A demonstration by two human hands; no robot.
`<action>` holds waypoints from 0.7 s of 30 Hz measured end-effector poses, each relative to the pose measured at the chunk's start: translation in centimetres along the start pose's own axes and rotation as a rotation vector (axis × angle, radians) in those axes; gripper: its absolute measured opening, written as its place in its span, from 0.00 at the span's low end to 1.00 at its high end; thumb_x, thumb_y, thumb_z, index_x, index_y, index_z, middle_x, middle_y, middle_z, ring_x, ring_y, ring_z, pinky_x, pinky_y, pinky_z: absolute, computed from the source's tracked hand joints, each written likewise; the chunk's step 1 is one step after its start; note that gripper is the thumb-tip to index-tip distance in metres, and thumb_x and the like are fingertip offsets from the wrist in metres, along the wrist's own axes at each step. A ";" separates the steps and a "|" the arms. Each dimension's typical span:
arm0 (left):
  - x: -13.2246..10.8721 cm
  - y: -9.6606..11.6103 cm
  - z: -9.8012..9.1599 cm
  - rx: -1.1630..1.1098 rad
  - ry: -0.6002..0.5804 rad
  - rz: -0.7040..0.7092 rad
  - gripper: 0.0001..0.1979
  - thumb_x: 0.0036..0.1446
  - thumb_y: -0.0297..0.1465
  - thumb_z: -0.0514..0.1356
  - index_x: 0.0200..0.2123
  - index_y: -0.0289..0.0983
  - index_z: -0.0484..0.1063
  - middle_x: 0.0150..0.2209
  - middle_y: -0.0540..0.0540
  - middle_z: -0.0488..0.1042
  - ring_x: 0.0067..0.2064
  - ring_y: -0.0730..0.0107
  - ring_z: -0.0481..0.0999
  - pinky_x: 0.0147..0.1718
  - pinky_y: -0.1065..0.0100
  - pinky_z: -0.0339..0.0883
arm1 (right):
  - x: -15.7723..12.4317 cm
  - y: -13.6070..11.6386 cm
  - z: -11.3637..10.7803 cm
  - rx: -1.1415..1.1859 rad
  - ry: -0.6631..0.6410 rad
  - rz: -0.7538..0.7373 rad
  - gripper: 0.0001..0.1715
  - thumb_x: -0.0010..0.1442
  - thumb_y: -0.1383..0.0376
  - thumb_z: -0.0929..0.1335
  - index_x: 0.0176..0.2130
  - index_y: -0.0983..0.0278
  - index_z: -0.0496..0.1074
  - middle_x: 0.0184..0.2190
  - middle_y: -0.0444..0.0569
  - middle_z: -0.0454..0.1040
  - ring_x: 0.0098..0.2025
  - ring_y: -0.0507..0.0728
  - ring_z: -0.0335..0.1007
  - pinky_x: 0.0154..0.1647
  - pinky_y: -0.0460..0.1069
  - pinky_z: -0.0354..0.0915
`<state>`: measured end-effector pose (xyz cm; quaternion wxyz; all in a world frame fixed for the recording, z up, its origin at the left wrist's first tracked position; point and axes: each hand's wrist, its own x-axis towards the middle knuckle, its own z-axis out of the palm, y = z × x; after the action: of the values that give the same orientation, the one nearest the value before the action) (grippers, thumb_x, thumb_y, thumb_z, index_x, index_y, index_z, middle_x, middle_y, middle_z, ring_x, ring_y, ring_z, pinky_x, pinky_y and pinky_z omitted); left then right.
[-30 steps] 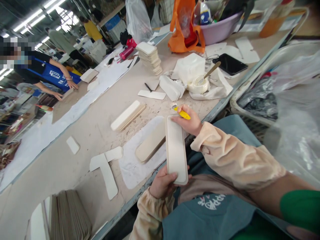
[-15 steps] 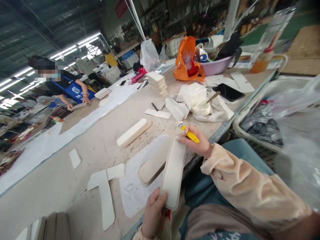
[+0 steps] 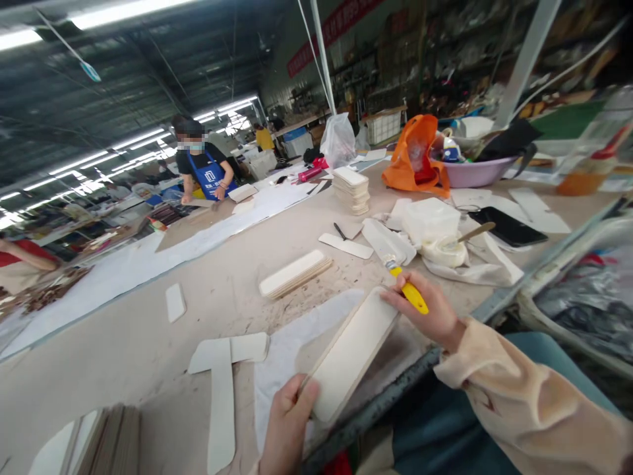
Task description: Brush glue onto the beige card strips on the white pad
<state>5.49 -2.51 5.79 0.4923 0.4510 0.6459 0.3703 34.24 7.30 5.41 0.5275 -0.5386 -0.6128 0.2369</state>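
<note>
My left hand [image 3: 288,419] is closed on the near end of a long white board strip [image 3: 353,359] with rounded corners, thumb on top. My right hand [image 3: 429,309] grips a yellow-handled brush [image 3: 414,297], its bristles pale with paste and pointing away from me. Fingers of that hand also touch the strip's far end. The strip is tilted above a white cloth-like sheet [image 3: 277,369], where another beige piece [image 3: 310,349] lies partly hidden under it. Beyond the brush, a bag of white paste [image 3: 445,252] has a wooden stick [image 3: 475,232] standing in it.
Stacked strips [image 3: 295,272] lie mid-table, with a taller stack [image 3: 351,191] behind. Loose white pieces [image 3: 222,402] lie left; boards [image 3: 106,442] stand at the near left. A phone [image 3: 508,226], orange bag [image 3: 415,158] and purple basin [image 3: 477,173] are right. A co-worker [image 3: 205,165] stands across the table.
The view has swung left, so things appear further right. The strip is tilted more sideways and covers more of the piece beneath. Both hands keep their holds.
</note>
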 end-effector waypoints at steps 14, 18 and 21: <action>18.8 8.8 -7.5 0.482 0.349 0.279 0.15 0.49 0.41 0.59 0.31 0.35 0.77 0.25 0.50 0.73 0.31 0.68 0.68 0.31 0.69 0.59 | 16.3 -0.1 10.2 -0.440 -0.189 -0.100 0.14 0.53 0.61 0.72 0.33 0.60 0.63 0.26 0.43 0.69 0.29 0.55 0.65 0.32 0.48 0.57; 22.6 8.6 -8.4 0.596 0.402 0.250 0.15 0.50 0.40 0.58 0.32 0.35 0.77 0.25 0.49 0.74 0.31 0.67 0.70 0.31 0.69 0.60 | 18.6 1.0 13.3 -0.480 -0.218 -0.038 0.13 0.53 0.61 0.72 0.35 0.60 0.65 0.25 0.44 0.68 0.30 0.56 0.65 0.31 0.48 0.56; 24.5 7.9 -8.8 0.685 0.425 0.218 0.16 0.51 0.40 0.58 0.34 0.35 0.78 0.28 0.48 0.76 0.33 0.66 0.73 0.33 0.69 0.62 | 19.3 2.2 15.2 -0.494 -0.240 -0.014 0.13 0.54 0.60 0.72 0.37 0.60 0.67 0.25 0.44 0.69 0.30 0.56 0.66 0.31 0.47 0.56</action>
<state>-3.95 22.95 7.77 0.1272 0.5679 0.7674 0.2689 24.07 29.84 6.01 0.3052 -0.6149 -0.7138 0.1386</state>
